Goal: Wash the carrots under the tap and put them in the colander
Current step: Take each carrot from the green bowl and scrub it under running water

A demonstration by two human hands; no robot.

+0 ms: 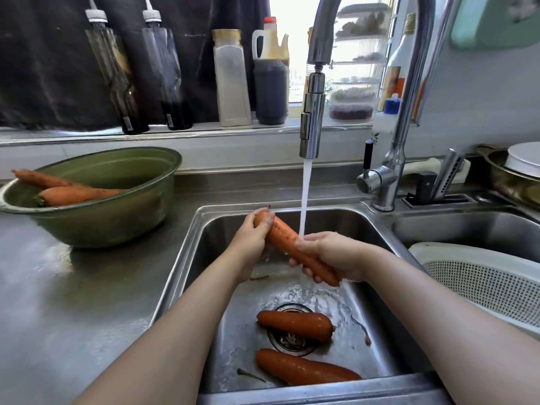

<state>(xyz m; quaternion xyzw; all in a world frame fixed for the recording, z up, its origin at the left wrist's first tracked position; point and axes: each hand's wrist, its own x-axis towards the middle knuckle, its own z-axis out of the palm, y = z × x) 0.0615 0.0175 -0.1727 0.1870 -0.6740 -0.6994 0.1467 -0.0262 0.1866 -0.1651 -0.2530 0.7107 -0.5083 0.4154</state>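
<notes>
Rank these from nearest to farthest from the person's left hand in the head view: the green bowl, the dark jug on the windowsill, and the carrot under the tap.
1. The carrot under the tap: gripped at its thick end by the left hand, over the sink.
2. The green bowl: on the counter, off to the left.
3. The dark jug: far back on the windowsill.

The sink (188,258) is sunk into the surface (73,302) at the centre of the frame, with the tap (312,118) above its rear edge. Under the tap the held carrot (287,244) slants, with the left grip (251,238) on its upper-left end and the right grip (336,255) on its lower-right end. Below, two loose carrots (295,324) lie on the sink floor, one across the drain (292,344); at left a bowl (117,220) on the surface holds two more carrots (73,194), the colander (482,285) sits in the second basin (467,229) at right, and bottles (175,83) line the sill (204,130) across the top.
</notes>
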